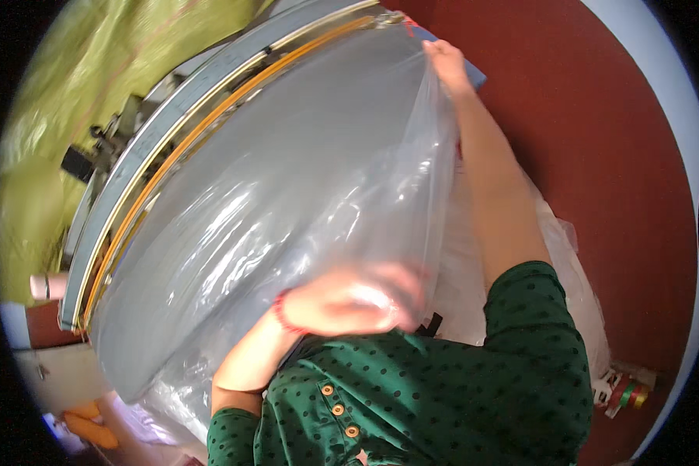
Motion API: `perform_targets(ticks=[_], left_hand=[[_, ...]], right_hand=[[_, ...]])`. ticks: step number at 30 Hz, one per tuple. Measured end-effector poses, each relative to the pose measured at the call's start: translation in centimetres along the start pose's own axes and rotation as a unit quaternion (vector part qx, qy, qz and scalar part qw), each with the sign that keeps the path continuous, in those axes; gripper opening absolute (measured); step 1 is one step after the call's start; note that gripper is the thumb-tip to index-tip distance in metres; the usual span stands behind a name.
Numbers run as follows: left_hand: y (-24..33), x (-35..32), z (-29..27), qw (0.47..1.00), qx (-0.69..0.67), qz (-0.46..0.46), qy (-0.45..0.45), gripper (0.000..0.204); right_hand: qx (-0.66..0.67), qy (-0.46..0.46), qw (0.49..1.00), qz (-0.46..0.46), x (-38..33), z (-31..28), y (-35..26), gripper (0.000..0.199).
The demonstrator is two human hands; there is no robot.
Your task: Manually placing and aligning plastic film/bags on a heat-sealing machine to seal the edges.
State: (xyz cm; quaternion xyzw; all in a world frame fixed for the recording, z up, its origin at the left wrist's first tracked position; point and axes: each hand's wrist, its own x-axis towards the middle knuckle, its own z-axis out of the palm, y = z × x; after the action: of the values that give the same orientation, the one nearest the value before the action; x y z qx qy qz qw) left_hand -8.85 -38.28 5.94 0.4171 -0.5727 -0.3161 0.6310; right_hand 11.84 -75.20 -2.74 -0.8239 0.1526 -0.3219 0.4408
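I watch the clear sheet [287,179] spread in front of the wearer, its long axis slanting from lower left to upper right, alongside the orange strip [342,33]. I see the right hand [446,65] clamped on its upper-right edge. The left hand [349,301], over its lower part, blurs; I cannot tell its grip.

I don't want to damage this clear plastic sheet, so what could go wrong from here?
The right hand grips the clear plastic sheet near its top edge, so a hard pull might stretch or tear it there, or it could slip free.

The red bracelet on the left wrist is close to the sheet and might snag it.

The sheet runs alongside the orange strip, so its edge could catch there.
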Motion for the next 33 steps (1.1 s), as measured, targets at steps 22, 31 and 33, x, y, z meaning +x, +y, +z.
perform_targets(ticks=[22,31,33], left_hand=[[29.6,-39.9,7.9,0.277,0.461,-0.062,0.840,0.022],[34.3,-37.5,-4.9,0.100,0.878,-0.288,0.368,0.023],[25.8,-37.8,-5.1,0.355,0.806,-0.278,0.384,0.030]], right_hand=[[-0.220,0.022,0.975,-0.031,2.2,-0.4,3.1,0.043],[-0.213,0.049,0.973,-0.073,1.4,-1.0,2.6,0.046],[-0.208,0.058,0.974,-0.068,1.7,-1.3,3.0,0.046]])
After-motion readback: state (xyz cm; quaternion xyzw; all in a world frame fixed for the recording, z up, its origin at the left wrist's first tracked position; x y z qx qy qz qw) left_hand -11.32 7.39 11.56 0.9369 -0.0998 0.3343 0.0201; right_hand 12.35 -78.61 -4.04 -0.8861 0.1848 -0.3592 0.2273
